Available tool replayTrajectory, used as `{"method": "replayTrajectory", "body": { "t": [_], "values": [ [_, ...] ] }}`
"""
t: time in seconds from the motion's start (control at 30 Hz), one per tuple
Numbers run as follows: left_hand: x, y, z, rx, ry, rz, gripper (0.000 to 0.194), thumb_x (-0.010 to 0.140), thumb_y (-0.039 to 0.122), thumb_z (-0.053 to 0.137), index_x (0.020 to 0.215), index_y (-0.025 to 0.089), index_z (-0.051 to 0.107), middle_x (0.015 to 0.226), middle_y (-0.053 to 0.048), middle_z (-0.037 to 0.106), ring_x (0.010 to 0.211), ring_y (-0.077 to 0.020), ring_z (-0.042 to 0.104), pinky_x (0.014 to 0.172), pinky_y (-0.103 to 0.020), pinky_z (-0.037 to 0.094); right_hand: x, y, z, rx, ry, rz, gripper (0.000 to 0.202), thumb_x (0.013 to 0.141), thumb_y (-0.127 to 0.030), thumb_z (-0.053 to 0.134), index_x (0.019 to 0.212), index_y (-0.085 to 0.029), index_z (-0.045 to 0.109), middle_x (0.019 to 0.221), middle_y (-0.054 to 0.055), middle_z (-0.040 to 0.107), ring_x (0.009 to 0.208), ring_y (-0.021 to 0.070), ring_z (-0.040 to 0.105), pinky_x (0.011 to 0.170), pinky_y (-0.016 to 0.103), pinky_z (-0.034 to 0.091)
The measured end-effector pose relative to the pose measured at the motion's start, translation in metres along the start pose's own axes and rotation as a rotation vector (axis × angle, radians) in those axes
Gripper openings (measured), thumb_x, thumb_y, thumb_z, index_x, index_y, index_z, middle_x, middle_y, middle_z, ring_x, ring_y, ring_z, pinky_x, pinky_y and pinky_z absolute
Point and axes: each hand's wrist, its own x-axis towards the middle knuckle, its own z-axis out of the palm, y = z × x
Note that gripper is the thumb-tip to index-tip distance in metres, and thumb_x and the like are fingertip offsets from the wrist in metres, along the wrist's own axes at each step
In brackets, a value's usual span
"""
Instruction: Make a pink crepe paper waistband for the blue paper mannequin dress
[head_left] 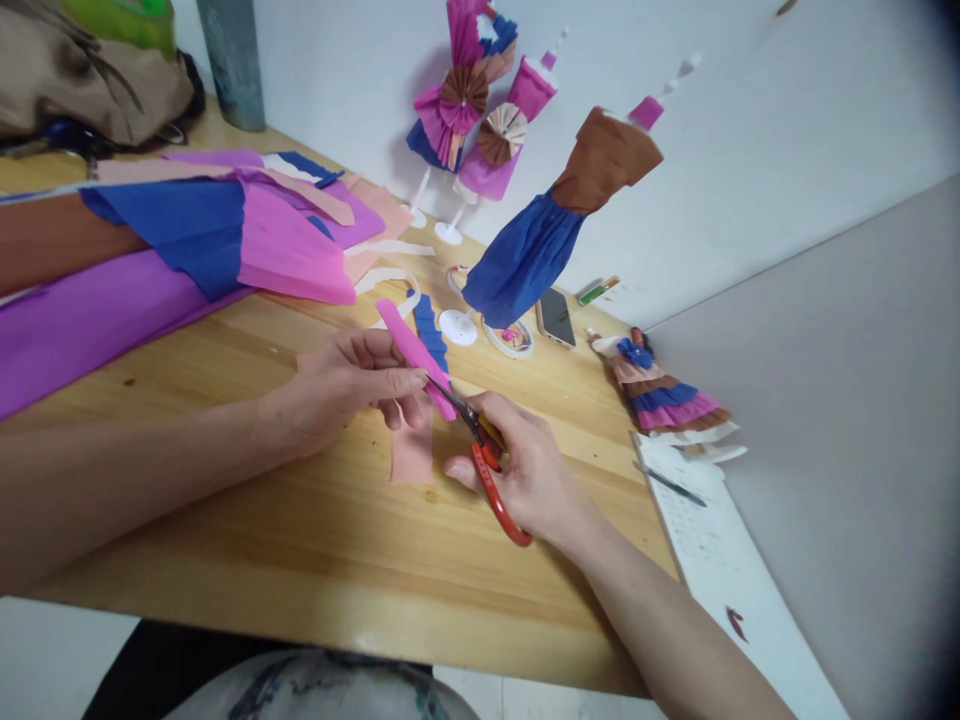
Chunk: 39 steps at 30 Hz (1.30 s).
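From the head view, we see a tall bottle [234,65] on the table [300,550], contents hidden. Above the table, our left hand [337,385] pinches a pink strip [405,335] between thumb and fingers; our right hand [529,465] grips red-handled scissors [491,490], blades at the strip.

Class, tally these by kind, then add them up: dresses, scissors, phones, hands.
Dresses: 4
Scissors: 1 pair
Phones: 1
Hands: 2
Total: 8
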Motion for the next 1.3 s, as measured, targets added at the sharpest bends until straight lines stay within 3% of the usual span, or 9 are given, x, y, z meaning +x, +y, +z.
{"method": "replayTrajectory", "body": {
  "t": [0.5,1.03,1.3],
  "values": [
    [0.0012,0.0004,-0.0003,0.014,-0.015,0.014,0.015,0.075,0.026,0.082,0.071,0.016,0.071,0.061,0.000,0.073,0.051,-0.0093,0.064,0.048,-0.017,0.047,0.0016,0.0022,0.0001,0.081,0.021,0.037,0.049,0.088,-0.068,0.063,0.083,-0.019,0.060,0.057,-0.008,0.035,0.051,0.0102,0.032,0.050,0.023,0.031],
    [0.0001,-0.0008,-0.0014,0.005,-0.036,0.011,0.012,0.077,0.025,0.081,0.073,0.016,0.074,0.061,0.000,0.074,0.052,-0.0092,0.065,0.049,-0.016,0.049,-0.0008,0.0065,0.0041,0.060,0.042,0.039,0.050,0.089,-0.068,0.060,0.083,-0.018,0.063,0.058,-0.004,0.051,0.047,0.0100,0.038,0.047,0.024,0.032],
    [-0.0005,-0.0014,-0.0010,0.006,0.012,0.008,0.014,0.078,0.026,0.079,0.074,0.015,0.072,0.061,0.000,0.073,0.050,-0.0089,0.062,0.049,-0.017,0.047,-0.0014,0.0011,0.0044,0.140,-0.006,0.074,0.044,0.087,-0.062,0.066,0.079,-0.020,0.054,0.057,-0.008,0.037,0.050,0.0089,0.028,0.048,0.023,0.028]
  ]
}}
